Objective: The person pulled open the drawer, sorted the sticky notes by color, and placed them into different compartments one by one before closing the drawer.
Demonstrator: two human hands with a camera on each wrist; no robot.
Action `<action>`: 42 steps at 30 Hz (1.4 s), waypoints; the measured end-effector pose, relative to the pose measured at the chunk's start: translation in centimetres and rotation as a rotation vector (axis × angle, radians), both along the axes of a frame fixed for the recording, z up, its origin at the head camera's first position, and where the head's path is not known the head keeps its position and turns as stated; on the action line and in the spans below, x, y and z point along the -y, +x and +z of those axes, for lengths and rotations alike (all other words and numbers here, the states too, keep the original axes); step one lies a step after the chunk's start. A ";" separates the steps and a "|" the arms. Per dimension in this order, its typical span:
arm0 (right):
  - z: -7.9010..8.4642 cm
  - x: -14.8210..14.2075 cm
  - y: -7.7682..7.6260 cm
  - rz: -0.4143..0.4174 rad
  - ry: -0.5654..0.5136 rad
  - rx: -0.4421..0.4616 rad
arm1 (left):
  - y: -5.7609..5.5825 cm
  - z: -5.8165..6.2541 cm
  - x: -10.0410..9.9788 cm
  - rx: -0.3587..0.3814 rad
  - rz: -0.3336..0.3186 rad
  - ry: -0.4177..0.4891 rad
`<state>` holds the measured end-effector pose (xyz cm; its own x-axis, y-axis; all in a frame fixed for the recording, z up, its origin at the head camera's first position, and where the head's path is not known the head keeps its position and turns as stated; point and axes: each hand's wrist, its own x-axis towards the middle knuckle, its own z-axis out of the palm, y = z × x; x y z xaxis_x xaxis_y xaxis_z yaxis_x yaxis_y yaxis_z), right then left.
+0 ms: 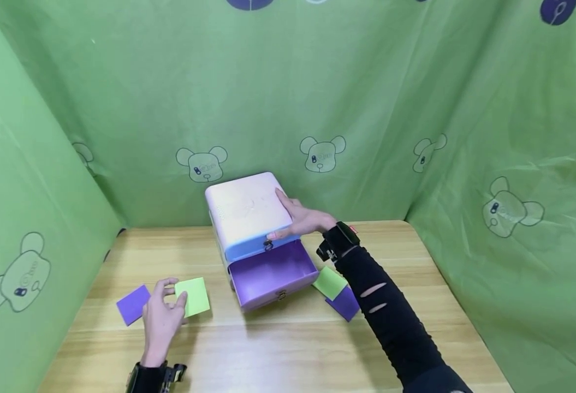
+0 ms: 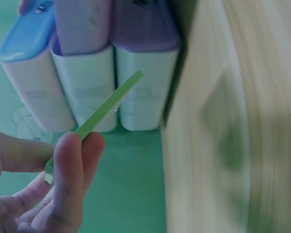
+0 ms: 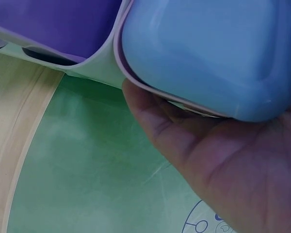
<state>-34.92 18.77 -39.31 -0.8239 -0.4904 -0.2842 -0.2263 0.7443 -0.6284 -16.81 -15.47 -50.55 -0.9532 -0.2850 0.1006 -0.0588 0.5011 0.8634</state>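
Observation:
My left hand [image 1: 162,316] pinches a light green square sticky note [image 1: 193,296] above the table's left side. The left wrist view shows this green note [image 2: 104,109] edge-on between thumb and fingers. My right hand [image 1: 300,218] rests spread over the right front corner of a small drawer cabinet [image 1: 248,202]. Its thumb is on the blue top drawer front [image 1: 248,248], beside the metal catch. Below, a purple drawer [image 1: 273,270] is pulled out, its visible interior bare. In the right wrist view, the right hand [image 3: 233,165] lies along the cabinet's side, next to the blue drawer [image 3: 208,53].
A purple note [image 1: 133,304] lies left of my left hand. Right of the cabinet, another green note [image 1: 330,283] overlaps a purple one [image 1: 345,303] on the wooden table [image 1: 278,349]. Green cloth [image 1: 278,98] printed with bear heads surrounds the table's back and sides.

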 end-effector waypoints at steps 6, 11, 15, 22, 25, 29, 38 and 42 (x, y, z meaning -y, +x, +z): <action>0.0 0.0 -0.1 0.001 -0.004 0.003 | 1.0 1.1 -1.3 -0.024 0.009 0.200; 0.0 0.0 -0.1 -0.002 -0.004 0.006 | 1.6 2.0 -2.5 -0.102 0.013 0.292; 0.1 0.1 0.0 0.004 -0.003 -0.001 | 1.7 2.3 -3.2 -0.164 0.027 0.324; -0.3 0.0 -0.1 0.002 -0.002 0.013 | 1.7 2.7 -4.3 -0.216 0.006 0.392; -0.2 0.0 -0.1 -0.006 -0.006 0.011 | 1.5 3.1 -4.9 -0.239 -0.008 0.427; -0.2 0.0 0.0 -0.008 -0.003 0.011 | 1.4 3.5 -5.9 -0.271 -0.034 0.453; -0.2 -0.1 -0.1 0.003 0.007 -0.003 | 0.7 3.9 -7.6 -0.287 -0.072 0.490; -0.3 -0.1 -0.2 0.000 0.001 -0.005 | 0.4 4.0 -8.4 -0.316 -0.087 0.505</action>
